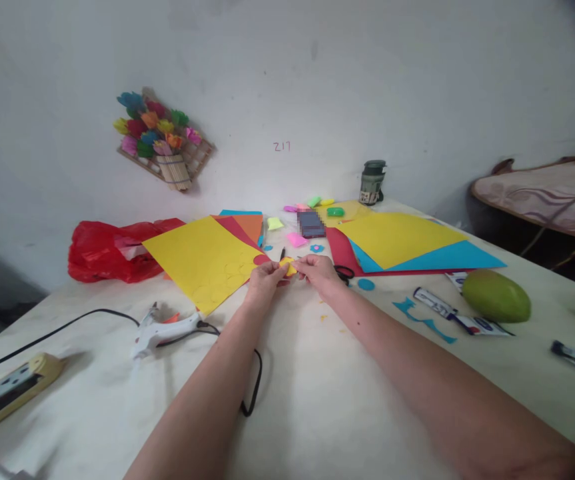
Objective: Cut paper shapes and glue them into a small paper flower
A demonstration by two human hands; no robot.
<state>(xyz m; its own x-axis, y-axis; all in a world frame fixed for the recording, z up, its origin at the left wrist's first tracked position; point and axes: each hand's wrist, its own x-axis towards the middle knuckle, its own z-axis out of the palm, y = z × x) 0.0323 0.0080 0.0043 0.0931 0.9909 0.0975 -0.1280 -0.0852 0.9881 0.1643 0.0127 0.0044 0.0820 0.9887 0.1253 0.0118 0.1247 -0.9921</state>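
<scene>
Both hands meet near the middle of the table around a small yellow paper piece [288, 267]. My left hand [267, 275] pinches its left side, and my right hand [316, 268] has its fingertips closed on the right side. Just left lies a large yellow sheet [207, 257] with drawn outlines, a red paper circle [261, 260] at its edge. Black-handled scissors [344, 273] are partly hidden behind my right hand. A blue paper circle [366, 285] and a small blue flower [316, 248] lie close by.
A white glue gun [167, 331] with a black cord and a power strip [12, 393] lie at left. Green fruit [496, 296], glue tubes [434, 303] and blue scraps [422, 321] are at right. Coloured sheets [402, 235], a phone [311, 224] and a bottle [372, 182] stand farther back.
</scene>
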